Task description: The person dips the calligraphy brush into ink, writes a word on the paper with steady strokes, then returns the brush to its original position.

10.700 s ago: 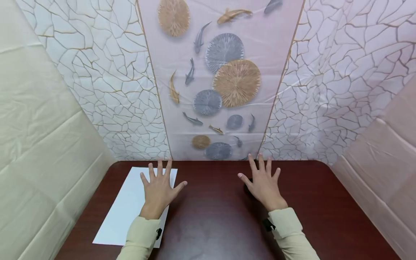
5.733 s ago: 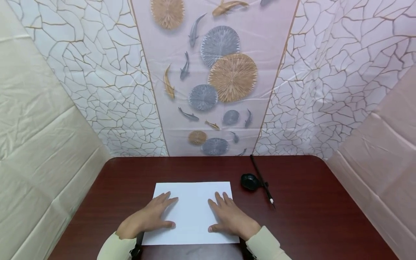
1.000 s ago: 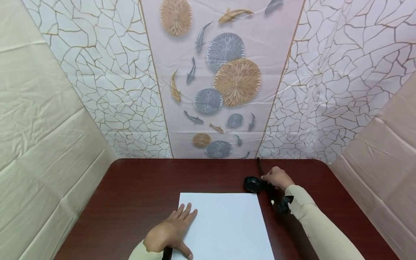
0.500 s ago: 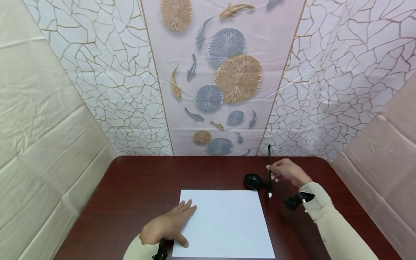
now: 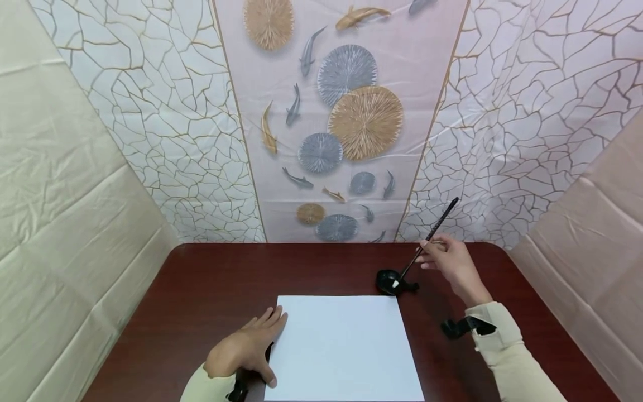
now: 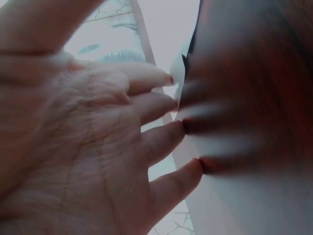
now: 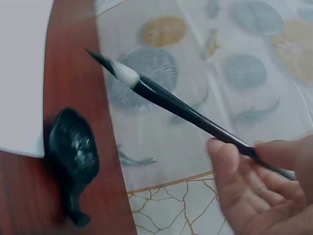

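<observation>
My right hand (image 5: 452, 265) pinches a calligraphy brush (image 5: 437, 224) by the handle, between thumb and fingers. The brush slants down to the left, its tip overlapping a small black ink dish (image 5: 383, 279) in the head view. The right wrist view shows the brush (image 7: 181, 105) with a white band and dark pointed tip, raised above the dish (image 7: 73, 142), which holds shiny liquid. With fingers spread, my left hand (image 5: 246, 346) rests at the left edge of a white paper sheet (image 5: 341, 346). In the left wrist view its fingertips (image 6: 168, 137) are down near the paper's edge.
The dark red-brown table (image 5: 216, 279) carries the paper at the front middle, with the ink dish just off its far right corner. A patterned curtain (image 5: 326, 195) hangs behind the table's back edge, and pale cloth panels (image 5: 85, 251) close both sides.
The paper has moved from the left to the front middle and been turned. My right hand has picked up the brush from beside the dish and tilted its tip over the dish.
</observation>
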A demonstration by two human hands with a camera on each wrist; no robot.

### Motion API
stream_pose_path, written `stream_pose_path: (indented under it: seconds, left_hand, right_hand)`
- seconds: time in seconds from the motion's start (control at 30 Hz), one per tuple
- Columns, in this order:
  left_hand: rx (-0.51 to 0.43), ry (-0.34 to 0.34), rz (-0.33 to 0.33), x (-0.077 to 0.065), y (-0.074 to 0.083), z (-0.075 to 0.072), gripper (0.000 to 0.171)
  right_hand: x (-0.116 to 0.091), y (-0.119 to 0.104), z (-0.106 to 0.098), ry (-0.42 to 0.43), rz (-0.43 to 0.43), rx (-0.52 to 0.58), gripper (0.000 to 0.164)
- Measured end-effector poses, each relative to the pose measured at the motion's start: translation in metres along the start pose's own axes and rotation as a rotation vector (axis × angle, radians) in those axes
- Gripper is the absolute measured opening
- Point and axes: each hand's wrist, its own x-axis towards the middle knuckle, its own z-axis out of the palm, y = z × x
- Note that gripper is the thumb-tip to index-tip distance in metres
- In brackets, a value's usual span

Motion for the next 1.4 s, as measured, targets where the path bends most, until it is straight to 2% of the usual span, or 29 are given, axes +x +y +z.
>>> stream_pose_path:
  seconds: [0.2,0.27,0.4,0.5,0.6,0.7,0.97,1.17,1.4]
  left_hand:
    - [0.04,-0.009,-0.021,-0.002,0.006,0.002,0.138]
    - [0.055,-0.03,-0.005,0.0,0.002,0.003,0.139]
    - [-0.011,-0.054,0.013,-0.003,-0.004,-0.001,0.136]
    - [-0.096,-0.038,-0.011,-0.008,-0.006,-0.005,0.131]
    - [-0.121,-0.027,-0.025,-0.01,-0.009,-0.008,0.131]
    - [-0.107,-0.032,-0.007,-0.009,-0.01,-0.009,0.13]
    - [-0.091,-0.026,0.027,-0.006,-0.008,-0.005,0.13]
    - [-0.038,0.0,0.051,-0.008,-0.003,-0.003,0.133]
    - [-0.052,-0.025,0.042,-0.006,-0.004,-0.005,0.131]
  right_hand:
    - [-0.007,0.016,0.025,0.247,-0.25,-0.204,0.022]
    - [-0.007,0.022,0.033,0.282,-0.323,-0.251,0.018]
    - [-0.007,0.033,0.045,0.286,-0.41,-0.307,0.014]
    - [-0.009,0.04,0.051,0.251,-0.423,-0.336,0.012]
    - [-0.011,0.044,0.053,0.217,-0.419,-0.361,0.014]
    - [-0.014,0.045,0.052,0.221,-0.432,-0.381,0.014]
    - [-0.016,0.035,0.045,0.304,-0.478,-0.38,0.014]
    - [-0.016,0.036,0.046,0.278,-0.453,-0.376,0.013]
    - [-0.014,0.036,0.048,0.259,-0.475,-0.378,0.014]
